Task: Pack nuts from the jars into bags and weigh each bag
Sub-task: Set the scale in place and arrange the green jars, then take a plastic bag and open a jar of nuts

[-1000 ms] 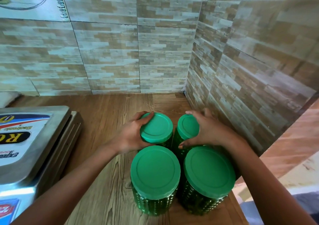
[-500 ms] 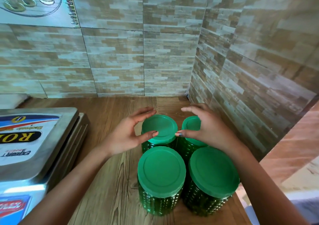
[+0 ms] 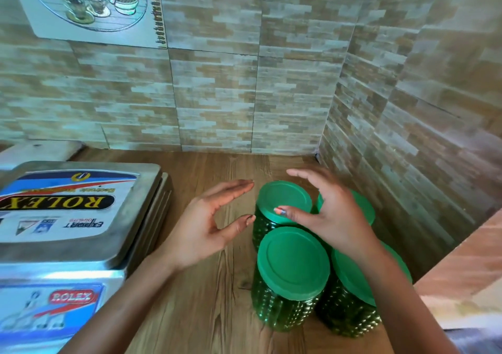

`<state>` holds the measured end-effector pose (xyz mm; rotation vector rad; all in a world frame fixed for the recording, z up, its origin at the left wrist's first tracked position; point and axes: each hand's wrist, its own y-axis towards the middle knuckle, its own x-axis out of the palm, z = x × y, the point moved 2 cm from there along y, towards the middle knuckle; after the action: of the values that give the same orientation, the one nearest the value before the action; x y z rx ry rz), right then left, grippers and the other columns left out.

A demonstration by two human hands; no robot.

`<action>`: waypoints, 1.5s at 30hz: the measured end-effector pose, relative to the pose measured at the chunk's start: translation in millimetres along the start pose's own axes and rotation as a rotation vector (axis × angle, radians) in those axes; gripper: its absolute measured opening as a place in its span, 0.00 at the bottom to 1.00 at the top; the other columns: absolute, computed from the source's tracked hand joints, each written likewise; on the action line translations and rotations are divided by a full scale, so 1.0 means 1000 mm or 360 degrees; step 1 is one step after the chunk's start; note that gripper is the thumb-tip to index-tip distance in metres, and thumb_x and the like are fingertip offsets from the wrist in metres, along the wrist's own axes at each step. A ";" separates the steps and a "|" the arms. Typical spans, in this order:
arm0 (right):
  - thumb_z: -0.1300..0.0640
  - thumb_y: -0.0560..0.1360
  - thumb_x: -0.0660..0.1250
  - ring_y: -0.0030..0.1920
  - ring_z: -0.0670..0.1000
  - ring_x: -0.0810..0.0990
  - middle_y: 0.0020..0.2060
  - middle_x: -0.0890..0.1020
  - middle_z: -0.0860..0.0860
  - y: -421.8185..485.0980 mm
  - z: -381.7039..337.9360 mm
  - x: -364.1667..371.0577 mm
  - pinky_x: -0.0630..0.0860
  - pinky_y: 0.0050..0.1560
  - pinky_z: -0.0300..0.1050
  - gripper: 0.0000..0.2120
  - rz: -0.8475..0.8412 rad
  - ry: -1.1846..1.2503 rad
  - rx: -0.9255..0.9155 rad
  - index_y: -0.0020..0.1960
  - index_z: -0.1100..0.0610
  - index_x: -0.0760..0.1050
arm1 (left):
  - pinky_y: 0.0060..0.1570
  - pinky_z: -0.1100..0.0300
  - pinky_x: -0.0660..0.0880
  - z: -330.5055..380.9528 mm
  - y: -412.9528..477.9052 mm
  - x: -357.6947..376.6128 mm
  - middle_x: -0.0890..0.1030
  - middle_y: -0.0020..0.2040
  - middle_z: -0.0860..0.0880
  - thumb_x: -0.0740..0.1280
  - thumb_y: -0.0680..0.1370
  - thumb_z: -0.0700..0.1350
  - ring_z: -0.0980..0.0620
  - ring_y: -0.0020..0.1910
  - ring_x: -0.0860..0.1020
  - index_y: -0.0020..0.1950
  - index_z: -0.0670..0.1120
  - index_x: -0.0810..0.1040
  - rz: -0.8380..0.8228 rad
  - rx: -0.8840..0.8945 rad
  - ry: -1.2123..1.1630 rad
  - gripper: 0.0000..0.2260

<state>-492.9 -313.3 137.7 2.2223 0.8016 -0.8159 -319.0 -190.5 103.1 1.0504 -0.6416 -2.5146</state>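
Observation:
Several green studded jars with green lids stand packed together in the right corner of the wooden counter. The near left jar (image 3: 292,266) is in front; the far left jar (image 3: 282,198) is behind it. My left hand (image 3: 209,226) hovers just left of the far left jar, fingers straight, thumb near the jar's side, holding nothing. My right hand (image 3: 328,212) hangs spread over the two far jars, its thumb over the far left lid, gripping nothing. It partly hides the far right jar (image 3: 364,209) and my forearm crosses the near right jar (image 3: 350,307). No bags or nuts show.
A steel weighing scale (image 3: 68,212) with a blue label fills the left side of the counter (image 3: 206,299). Tiled walls (image 3: 217,95) close the back and the right, right beside the jars. The counter's right edge lies just past the near jars.
Both hands have come off the two far lids. My left hand has drawn away to the left and opened; my right hand has lifted and spread above the jars.

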 end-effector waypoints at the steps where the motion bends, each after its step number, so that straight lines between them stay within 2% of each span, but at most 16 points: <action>1: 0.41 0.64 0.73 0.60 0.36 0.68 0.60 0.73 0.40 -0.001 -0.007 0.007 0.60 0.57 0.21 0.30 0.0010 0.0020 -0.0021 0.64 0.44 0.71 | 0.66 0.68 0.64 0.000 -0.006 -0.008 0.73 0.65 0.56 0.67 0.73 0.53 0.63 0.65 0.70 0.68 0.49 0.71 0.0020 -0.0006 0.0004 0.24; 3: 0.42 0.64 0.74 0.61 0.38 0.69 0.59 0.74 0.41 -0.003 -0.022 0.018 0.62 0.59 0.27 0.29 0.0042 0.0057 -0.0058 0.63 0.44 0.72 | 0.65 0.69 0.64 0.002 -0.017 -0.022 0.74 0.65 0.56 0.67 0.73 0.53 0.63 0.64 0.71 0.67 0.49 0.71 0.0058 -0.0007 0.0007 0.24; 6: 0.47 0.65 0.75 0.60 0.35 0.69 0.58 0.75 0.41 -0.006 -0.051 0.038 0.59 0.56 0.21 0.27 0.0092 0.0093 -0.0134 0.63 0.45 0.72 | 0.64 0.68 0.65 0.001 -0.038 -0.050 0.74 0.64 0.55 0.67 0.73 0.52 0.62 0.64 0.71 0.66 0.49 0.72 0.0124 0.0012 0.0052 0.23; 9: 0.47 0.66 0.74 0.59 0.31 0.67 0.58 0.74 0.41 -0.007 -0.081 0.061 0.59 0.54 0.19 0.26 0.0130 0.0175 -0.0166 0.63 0.45 0.73 | 0.63 0.68 0.66 -0.003 -0.061 -0.081 0.75 0.63 0.55 0.67 0.73 0.51 0.61 0.64 0.72 0.65 0.48 0.73 0.0186 -0.0005 0.0074 0.22; 12: 0.47 0.66 0.74 0.60 0.32 0.68 0.58 0.75 0.42 -0.010 -0.117 0.089 0.61 0.56 0.21 0.26 0.0151 0.0235 -0.0209 0.63 0.46 0.73 | 0.64 0.65 0.67 -0.009 -0.089 -0.119 0.75 0.64 0.53 0.67 0.73 0.50 0.59 0.64 0.72 0.65 0.47 0.74 0.0219 -0.0019 0.0122 0.21; 18: 0.53 0.68 0.75 0.60 0.36 0.71 0.58 0.76 0.44 -0.021 -0.182 0.145 0.63 0.58 0.25 0.24 0.0182 0.0321 -0.0268 0.62 0.49 0.74 | 0.64 0.63 0.68 -0.019 -0.146 -0.190 0.76 0.62 0.54 0.66 0.74 0.51 0.59 0.64 0.72 0.65 0.46 0.75 0.0346 -0.0083 0.0299 0.20; 26: 0.52 0.68 0.73 0.60 0.32 0.69 0.59 0.74 0.41 -0.037 -0.233 0.185 0.64 0.55 0.22 0.24 0.0155 0.0406 -0.0249 0.63 0.48 0.72 | 0.64 0.63 0.67 -0.022 -0.191 -0.237 0.76 0.63 0.53 0.64 0.75 0.50 0.57 0.64 0.72 0.64 0.45 0.76 0.0440 -0.0040 0.0526 0.19; 31: 0.46 0.67 0.68 0.61 0.31 0.68 0.61 0.72 0.38 -0.040 -0.243 0.192 0.69 0.58 0.28 0.25 0.0131 0.0369 -0.0232 0.64 0.45 0.70 | 0.64 0.65 0.67 -0.019 -0.200 -0.244 0.76 0.63 0.52 0.64 0.75 0.51 0.56 0.64 0.73 0.64 0.44 0.76 0.0458 -0.0022 0.0637 0.19; 34: 0.48 0.68 0.68 0.60 0.31 0.69 0.60 0.73 0.39 -0.041 -0.243 0.192 0.72 0.56 0.28 0.24 0.0154 0.0393 -0.0216 0.63 0.46 0.70 | 0.63 0.65 0.67 -0.020 -0.205 -0.247 0.76 0.63 0.52 0.64 0.75 0.50 0.56 0.63 0.73 0.64 0.45 0.75 0.0517 -0.0056 0.0649 0.19; 37: 0.56 0.71 0.70 0.55 0.28 0.72 0.57 0.74 0.37 -0.047 -0.233 0.198 0.76 0.44 0.28 0.21 0.0196 0.0525 -0.0079 0.62 0.47 0.71 | 0.63 0.64 0.67 -0.028 -0.216 -0.248 0.75 0.64 0.51 0.64 0.75 0.51 0.55 0.64 0.73 0.66 0.45 0.74 0.0562 -0.0124 0.0716 0.20; 40: 0.58 0.72 0.70 0.50 0.23 0.70 0.55 0.72 0.35 -0.057 -0.210 0.214 0.69 0.41 0.20 0.22 0.0292 0.0591 0.0187 0.65 0.51 0.69 | 0.61 0.61 0.69 -0.045 -0.237 -0.244 0.74 0.66 0.50 0.62 0.75 0.52 0.52 0.63 0.73 0.67 0.44 0.73 0.0603 -0.0267 0.0822 0.22; 41: 0.56 0.72 0.70 0.52 0.25 0.70 0.59 0.72 0.37 -0.062 -0.200 0.223 0.68 0.43 0.21 0.25 0.0294 0.0605 0.0332 0.68 0.51 0.68 | 0.60 0.60 0.69 -0.053 -0.247 -0.242 0.73 0.66 0.49 0.62 0.75 0.53 0.51 0.63 0.73 0.67 0.44 0.73 0.0621 -0.0335 0.0854 0.23; 43: 0.52 0.73 0.69 0.61 0.38 0.69 0.68 0.70 0.46 -0.071 -0.180 0.240 0.68 0.50 0.29 0.30 0.0261 0.0617 0.0700 0.72 0.51 0.62 | 0.58 0.58 0.70 -0.069 -0.267 -0.235 0.74 0.66 0.48 0.60 0.75 0.54 0.48 0.61 0.74 0.66 0.44 0.73 0.0641 -0.0463 0.0927 0.23; 45: 0.51 0.73 0.69 0.64 0.50 0.72 0.68 0.71 0.53 -0.079 -0.164 0.258 0.70 0.56 0.43 0.32 0.0214 0.0684 0.1049 0.74 0.53 0.60 | 0.56 0.55 0.72 -0.086 -0.288 -0.227 0.74 0.65 0.47 0.60 0.75 0.54 0.46 0.59 0.75 0.64 0.43 0.75 0.0618 -0.0546 0.0990 0.22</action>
<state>-334.0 -64.7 26.0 3.0721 0.6117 -0.5924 -142.6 134.3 29.5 1.3249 -0.1933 -1.7457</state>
